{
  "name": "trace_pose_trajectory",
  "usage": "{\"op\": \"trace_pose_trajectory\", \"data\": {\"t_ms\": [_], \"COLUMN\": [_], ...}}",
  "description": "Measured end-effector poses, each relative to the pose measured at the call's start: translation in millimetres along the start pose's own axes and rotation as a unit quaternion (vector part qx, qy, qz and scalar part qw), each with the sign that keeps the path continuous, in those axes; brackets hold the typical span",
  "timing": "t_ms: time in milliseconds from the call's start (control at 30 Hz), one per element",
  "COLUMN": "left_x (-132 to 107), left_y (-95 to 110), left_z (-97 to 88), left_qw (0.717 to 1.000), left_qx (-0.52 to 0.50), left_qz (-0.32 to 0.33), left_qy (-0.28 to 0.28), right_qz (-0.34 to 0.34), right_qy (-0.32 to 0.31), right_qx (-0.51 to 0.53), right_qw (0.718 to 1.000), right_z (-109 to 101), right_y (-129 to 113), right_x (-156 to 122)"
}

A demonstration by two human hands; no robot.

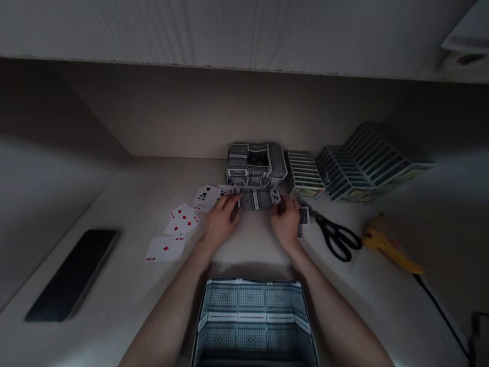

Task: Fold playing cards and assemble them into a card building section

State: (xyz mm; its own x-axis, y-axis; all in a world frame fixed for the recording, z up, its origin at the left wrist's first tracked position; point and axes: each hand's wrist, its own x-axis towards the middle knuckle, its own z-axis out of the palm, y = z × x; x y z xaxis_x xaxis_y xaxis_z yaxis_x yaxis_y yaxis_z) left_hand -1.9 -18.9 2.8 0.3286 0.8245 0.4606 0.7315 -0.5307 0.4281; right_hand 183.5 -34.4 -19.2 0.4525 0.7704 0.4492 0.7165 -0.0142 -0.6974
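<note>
My left hand point(221, 219) and my right hand point(286, 220) are pinched on the two ends of a strip of joined playing cards point(256, 200), grey patterned backs up, lying flat on the pale desk. Just behind the strip stands a small open-topped box built from playing cards point(255, 164). Loose face-up cards point(182, 220), red diamonds and black clubs, lie fanned to the left of my left hand. Beside my right hand lie a few small card pieces point(303, 216).
A larger open box of cards point(254, 321) sits between my forearms at the near edge. Black scissors point(336, 235) and a yellow glue gun point(389, 244) with its cord lie at the right. Folded card structures point(359, 163) stand back right. A dark phone point(72, 275) lies left.
</note>
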Motion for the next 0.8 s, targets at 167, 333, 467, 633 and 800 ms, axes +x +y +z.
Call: {"op": "trace_pose_trajectory", "data": {"t_ms": [167, 333, 467, 633, 800], "left_x": [2.0, 2.3, 2.3, 2.5, 2.5], "left_y": [-0.8, -8.2, -12.7, -10.1, -7.6], "left_z": [-0.8, 2.2, 3.0, 0.7, 0.7], "left_qw": [0.997, 0.993, 0.989, 0.999, 0.998], "left_qx": [0.015, 0.007, 0.008, 0.013, -0.011], "left_qz": [-0.068, -0.110, -0.137, -0.027, 0.020], "left_qy": [0.017, 0.040, 0.056, -0.020, -0.056], "right_qz": [0.000, 0.020, 0.046, 0.065, 0.063], "right_qy": [0.008, -0.001, -0.012, 0.014, -0.010], "right_qx": [0.011, 0.069, 0.110, 0.100, 0.089], "right_qw": [1.000, 0.997, 0.993, 0.993, 0.994], "right_z": [-0.4, 2.5, 5.8, 3.3, -2.0], "right_y": [0.5, 3.6, 6.6, 2.3, -7.1], "right_x": [0.2, 0.1, 0.4, 0.4, -0.3]}}
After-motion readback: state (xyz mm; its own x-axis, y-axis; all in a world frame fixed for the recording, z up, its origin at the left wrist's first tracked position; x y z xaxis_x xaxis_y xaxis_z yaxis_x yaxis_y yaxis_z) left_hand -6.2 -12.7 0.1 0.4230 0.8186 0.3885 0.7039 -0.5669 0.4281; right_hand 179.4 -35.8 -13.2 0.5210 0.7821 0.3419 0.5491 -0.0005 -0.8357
